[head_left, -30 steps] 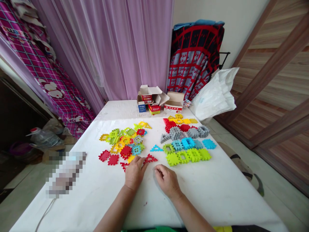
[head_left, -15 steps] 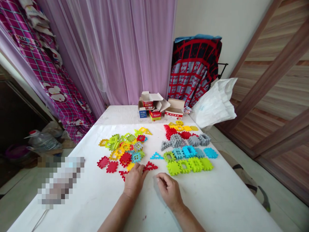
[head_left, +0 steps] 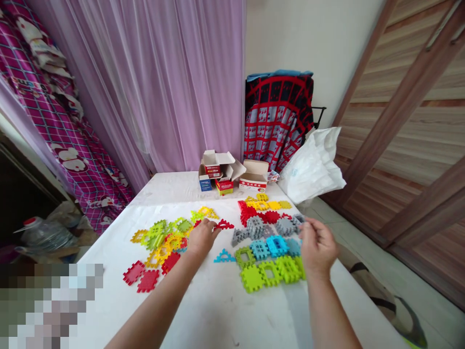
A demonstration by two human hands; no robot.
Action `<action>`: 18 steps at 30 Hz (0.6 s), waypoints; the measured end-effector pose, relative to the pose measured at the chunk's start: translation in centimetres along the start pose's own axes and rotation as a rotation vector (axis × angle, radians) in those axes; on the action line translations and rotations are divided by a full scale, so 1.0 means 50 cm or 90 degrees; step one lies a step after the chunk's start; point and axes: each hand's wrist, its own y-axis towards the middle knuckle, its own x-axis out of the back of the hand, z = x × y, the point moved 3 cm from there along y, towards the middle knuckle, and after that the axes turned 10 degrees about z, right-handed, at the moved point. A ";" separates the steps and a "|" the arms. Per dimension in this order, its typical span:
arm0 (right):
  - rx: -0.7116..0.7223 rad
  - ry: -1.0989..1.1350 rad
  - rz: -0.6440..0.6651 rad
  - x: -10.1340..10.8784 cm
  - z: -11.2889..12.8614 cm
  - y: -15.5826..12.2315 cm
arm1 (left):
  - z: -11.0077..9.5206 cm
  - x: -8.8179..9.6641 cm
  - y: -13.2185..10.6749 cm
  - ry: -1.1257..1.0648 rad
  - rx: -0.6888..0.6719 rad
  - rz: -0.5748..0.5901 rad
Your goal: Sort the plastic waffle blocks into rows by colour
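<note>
My left hand [head_left: 202, 238] is closed on a red triangular building piece [head_left: 224, 224], which sticks out to the right of its fingertips above the table. Another bit of red shows just left of that hand, partly hidden by it. My right hand [head_left: 320, 247] is curled at the right end of the grey building pieces [head_left: 255, 227]; whether its fingers hold anything is hidden. Below the grey row lie blue pieces [head_left: 277, 245] and lime green pieces [head_left: 253, 277]. A blue triangular piece [head_left: 224, 256] lies between my arms. My left forearm covers part of the mixed pile [head_left: 156, 235].
Red pieces [head_left: 248, 213] and yellow pieces [head_left: 261, 205] lie behind the grey row. Small open cardboard boxes [head_left: 253, 177] stand at the table's back edge, beside a white plastic bag [head_left: 312, 167]. Two flat red pieces [head_left: 148, 281] lie front left on the white tabletop [head_left: 225, 315].
My left hand has moved forward, carrying the red triangular piece toward the red group. My right hand has gone right and forward to the end of the grey row. The view has shifted.
</note>
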 end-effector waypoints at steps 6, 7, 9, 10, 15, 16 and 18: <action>-0.126 0.015 -0.180 0.082 -0.128 0.033 | -0.029 -0.036 0.118 0.022 0.004 0.033; -0.140 0.014 -0.176 0.085 -0.141 0.030 | -0.030 -0.043 0.128 0.024 0.002 0.039; -0.157 0.006 -0.166 0.085 -0.154 0.025 | -0.033 -0.057 0.143 0.025 -0.006 0.049; -0.161 0.001 -0.163 0.084 -0.157 0.023 | -0.034 -0.062 0.147 0.025 -0.011 0.053; -0.174 -0.003 -0.146 0.077 -0.168 0.021 | -0.040 -0.081 0.153 0.023 -0.027 0.061; -0.174 -0.008 -0.143 0.077 -0.172 0.021 | -0.041 -0.084 0.153 0.022 -0.028 0.060; -0.171 -0.024 -0.140 0.075 -0.182 0.018 | -0.041 -0.087 0.152 0.019 -0.030 0.058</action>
